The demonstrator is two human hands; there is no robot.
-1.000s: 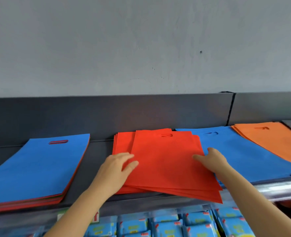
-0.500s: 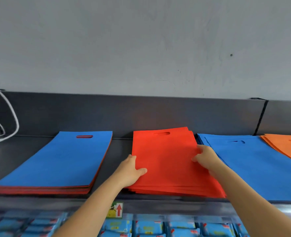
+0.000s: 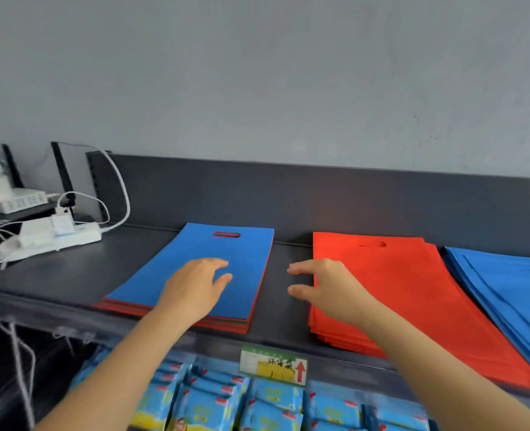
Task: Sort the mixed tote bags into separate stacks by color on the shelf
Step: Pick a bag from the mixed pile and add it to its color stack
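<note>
My left hand is open, fingers relaxed, over the blue tote bag topping the mixed pile just left of the red stack on the shelf; the bag's long axis runs front to back. My right hand, also open and empty, hovers at the red stack's left edge. The left is nearer, I judge, but the blue stack lies right of the red stack.

Three flat tote-bag stacks on dark shelf: blue-topped mixed stack left, red stack centre, blue stack right.
</note>
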